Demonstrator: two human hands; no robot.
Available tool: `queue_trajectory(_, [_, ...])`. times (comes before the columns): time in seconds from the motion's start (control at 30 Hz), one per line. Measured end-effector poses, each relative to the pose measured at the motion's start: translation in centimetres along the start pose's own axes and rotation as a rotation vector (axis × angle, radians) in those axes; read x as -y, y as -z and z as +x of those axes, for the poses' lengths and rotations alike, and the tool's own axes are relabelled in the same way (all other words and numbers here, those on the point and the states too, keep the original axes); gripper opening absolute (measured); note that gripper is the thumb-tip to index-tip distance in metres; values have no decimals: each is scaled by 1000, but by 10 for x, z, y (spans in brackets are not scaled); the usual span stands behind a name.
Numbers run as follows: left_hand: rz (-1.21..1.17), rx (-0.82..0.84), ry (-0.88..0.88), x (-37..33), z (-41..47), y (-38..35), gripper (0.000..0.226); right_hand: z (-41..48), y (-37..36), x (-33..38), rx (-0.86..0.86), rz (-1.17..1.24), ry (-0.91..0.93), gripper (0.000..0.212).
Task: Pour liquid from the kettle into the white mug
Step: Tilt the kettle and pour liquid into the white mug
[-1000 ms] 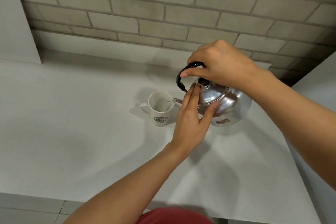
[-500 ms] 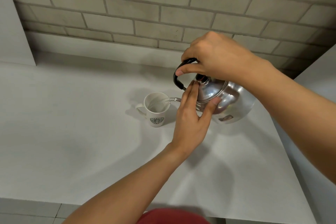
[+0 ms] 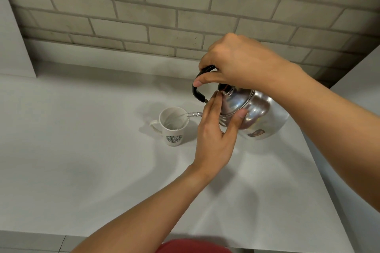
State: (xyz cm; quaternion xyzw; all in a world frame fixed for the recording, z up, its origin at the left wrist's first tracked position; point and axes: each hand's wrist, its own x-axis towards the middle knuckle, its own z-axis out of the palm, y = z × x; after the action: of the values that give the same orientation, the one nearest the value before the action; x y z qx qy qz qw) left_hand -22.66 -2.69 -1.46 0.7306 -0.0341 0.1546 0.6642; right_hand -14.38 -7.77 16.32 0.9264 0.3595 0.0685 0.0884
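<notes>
A shiny steel kettle [image 3: 261, 113] hangs tilted to the left above the counter, its thin spout over the rim of the white mug [image 3: 173, 128]. A clear stream runs from the spout into the mug. The mug stands upright on the counter, green logo facing me, handle to the left. My right hand [image 3: 236, 63] is closed around the kettle's black handle from above. My left hand [image 3: 218, 131] lies flat against the kettle's lid, fingers pressing near the dark knob, thumb on the body.
The white counter [image 3: 82, 160] runs to a brick wall [image 3: 164, 16] at the back. A white panel [image 3: 12, 47] stands at the far left. The counter's right edge drops off beside a lower white surface [image 3: 362, 92]. The front edge is near my body.
The kettle has tipped further to the left and risen at its back. Liquid keeps running into the mug. Both hands hold the same grip.
</notes>
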Motion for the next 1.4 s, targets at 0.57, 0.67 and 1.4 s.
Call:
queue_trajectory(0.57, [-94, -48, 6, -1, 2, 1, 67, 10, 6, 9, 52, -34, -8, 57])
queue_trajectory(0.67, [-103, -45, 16, -4, 3, 0, 68, 11, 5, 8, 41, -53, -1, 58])
queue_trajectory(1.4, [-80, -75, -12, -16, 5, -2, 70, 14, 16, 13, 65, -69, -14, 51])
